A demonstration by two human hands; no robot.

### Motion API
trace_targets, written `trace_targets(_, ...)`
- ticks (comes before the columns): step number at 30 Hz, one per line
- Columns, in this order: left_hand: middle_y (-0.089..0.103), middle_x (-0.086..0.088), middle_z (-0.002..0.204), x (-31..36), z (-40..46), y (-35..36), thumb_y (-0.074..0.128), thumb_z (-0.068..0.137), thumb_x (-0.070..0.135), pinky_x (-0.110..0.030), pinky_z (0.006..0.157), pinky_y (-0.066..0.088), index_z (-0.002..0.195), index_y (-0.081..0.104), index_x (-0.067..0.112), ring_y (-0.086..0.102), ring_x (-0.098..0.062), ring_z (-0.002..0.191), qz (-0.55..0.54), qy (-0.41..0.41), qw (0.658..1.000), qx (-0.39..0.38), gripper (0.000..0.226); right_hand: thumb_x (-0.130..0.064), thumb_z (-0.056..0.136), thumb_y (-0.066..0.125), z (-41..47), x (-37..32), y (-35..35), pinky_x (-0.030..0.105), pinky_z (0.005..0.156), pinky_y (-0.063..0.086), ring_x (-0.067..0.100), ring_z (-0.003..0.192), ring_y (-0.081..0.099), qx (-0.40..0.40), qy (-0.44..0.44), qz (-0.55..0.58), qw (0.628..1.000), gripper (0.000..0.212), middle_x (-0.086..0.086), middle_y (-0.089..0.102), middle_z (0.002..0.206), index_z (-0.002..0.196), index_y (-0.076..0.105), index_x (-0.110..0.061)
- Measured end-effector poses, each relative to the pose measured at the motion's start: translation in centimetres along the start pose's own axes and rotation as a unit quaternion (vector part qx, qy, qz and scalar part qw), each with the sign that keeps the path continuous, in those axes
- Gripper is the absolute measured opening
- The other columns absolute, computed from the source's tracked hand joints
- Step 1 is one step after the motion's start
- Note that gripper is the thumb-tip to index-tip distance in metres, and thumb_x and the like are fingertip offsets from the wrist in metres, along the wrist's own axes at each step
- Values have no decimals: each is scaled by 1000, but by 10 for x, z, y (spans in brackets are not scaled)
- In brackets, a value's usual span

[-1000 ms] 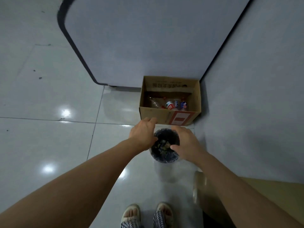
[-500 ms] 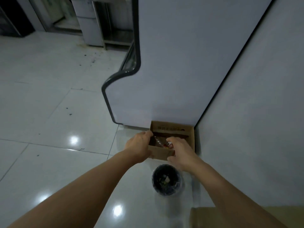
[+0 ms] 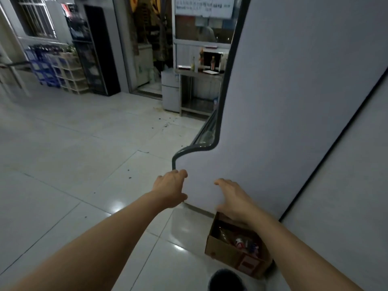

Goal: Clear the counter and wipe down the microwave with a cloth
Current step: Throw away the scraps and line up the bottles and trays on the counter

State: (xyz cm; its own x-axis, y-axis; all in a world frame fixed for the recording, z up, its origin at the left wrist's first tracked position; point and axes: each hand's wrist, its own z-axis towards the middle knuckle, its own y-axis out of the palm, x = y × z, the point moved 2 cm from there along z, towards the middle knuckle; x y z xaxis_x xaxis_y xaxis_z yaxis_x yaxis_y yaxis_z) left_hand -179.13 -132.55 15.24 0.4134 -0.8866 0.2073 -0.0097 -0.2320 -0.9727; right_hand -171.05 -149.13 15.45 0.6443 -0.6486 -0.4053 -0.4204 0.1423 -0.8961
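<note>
My left hand [image 3: 170,189] and my right hand [image 3: 232,198] are stretched out in front of me, fingers loosely apart, holding nothing. Below my right hand a cardboard box [image 3: 228,253] with bottles and rubbish stands on the floor. A black-lined waste bin [image 3: 225,280] shows at the bottom edge. Far off, a steel counter [image 3: 199,73] carries several bottles and a dark appliance [image 3: 215,57] that may be the microwave. No cloth is in sight.
A big white display cabinet [image 3: 283,101] with a dark curved rim fills the right side, against a white wall [image 3: 346,196]. A small white fridge [image 3: 170,92] stands left of the counter. Blue crates and shelves [image 3: 56,68] line the far left. Glossy tiled floor [image 3: 73,154].
My view has swung up from the bin and box towards the far room. Both hands have risen from over the bin, past the box, and are now in front of the cabinet's side.
</note>
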Motion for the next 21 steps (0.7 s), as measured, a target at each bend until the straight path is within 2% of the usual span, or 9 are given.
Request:
trace_targets(9, 49, -4, 135, -81, -1, -72, 66, 85, 35, -39, 102, 40, 134, 39, 19, 47, -24, 123, -7, -19, 998, 52, 58, -27, 84, 68, 49, -94, -30, 34, 108, 32, 21, 136, 30, 23, -36, -31, 999, 76, 5, 31, 149, 146, 25, -17)
trace_targets(21, 49, 1, 136, -242, 35, -160, 64, 85, 36, -35, 101, 39, 133, 39, 19, 46, -21, 124, 11, 9, 996, 85, 57, -31, 83, 69, 151, -246, -34, 35, 106, 36, 19, 134, 33, 74, -37, -34, 996, 77, 2, 33, 147, 145, 25, -20)
